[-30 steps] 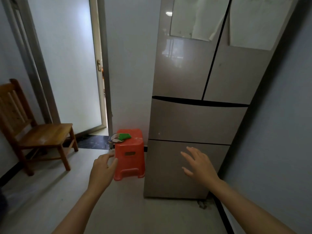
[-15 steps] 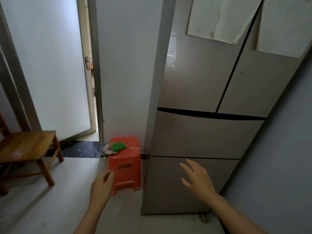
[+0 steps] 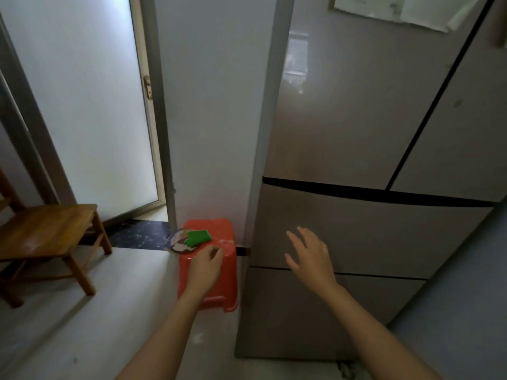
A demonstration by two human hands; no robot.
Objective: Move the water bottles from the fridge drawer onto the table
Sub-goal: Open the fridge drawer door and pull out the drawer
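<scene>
The right hand (image 3: 310, 256) reached toward the fridge drawer (image 3: 370, 231), its grip spread wide to pull, holding nothing. The left hand (image 3: 205, 267) hung loosely curled, empty, at nine o'clock. The water bottles stayed hidden inside the shut fridge.

No text can be read; the papers (image 3: 397, 9) on the fridge (image 3: 356, 133) are blurred.
</scene>
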